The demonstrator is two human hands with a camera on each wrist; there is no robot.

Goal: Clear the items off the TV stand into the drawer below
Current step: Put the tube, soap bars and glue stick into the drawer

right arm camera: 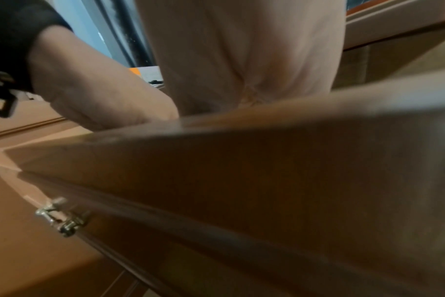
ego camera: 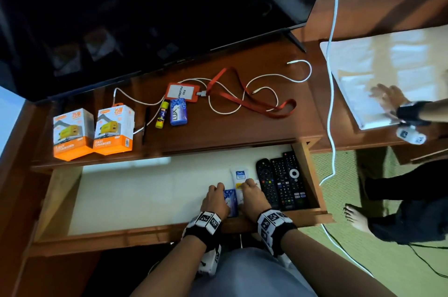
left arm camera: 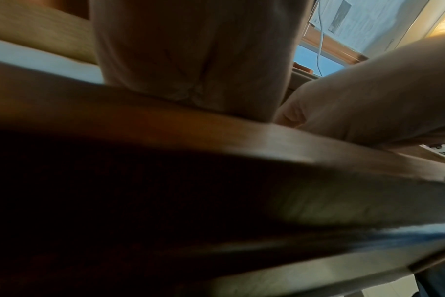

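Resting inside the open drawer point(ego camera: 60, 197), near its front right: left hand point(ego camera: 214, 201), fingers curled over a blue packet point(ego camera: 230, 199); right hand point(ego camera: 254, 197), fingers curled over a white tube point(ego camera: 238, 176) lying just beside the packet. Whether either hand truly grips its item or only lies on it cannot be told. Wrist views show only blurred palms above the drawer front.

Drawer, further contents: three black remotes point(ego camera: 282, 181), side by side against the right wall, just right of the tube.

Worktop point(ego camera: 242, 127), items not yet cleared:
- two orange charger boxes point(ego camera: 93, 133), upright, touching, at the left;
- black pen point(ego camera: 145, 124), just right of the boxes;
- yellow glue stick point(ego camera: 162, 114);
- blue soap bar point(ego camera: 178, 112), touching the glue stick's right side;
- orange badge holder point(ego camera: 181, 92) with lanyard point(ego camera: 254, 100), behind the soap;
- white cable point(ego camera: 266, 77), looped across the lanyard and running left behind the boxes.

TV point(ego camera: 145, 6): stands at the rear of the worktop.

Side surface, right: white mat point(ego camera: 363, 66), glossy and reflecting; a second white cable point(ego camera: 331, 103) hangs past its left edge toward the floor.
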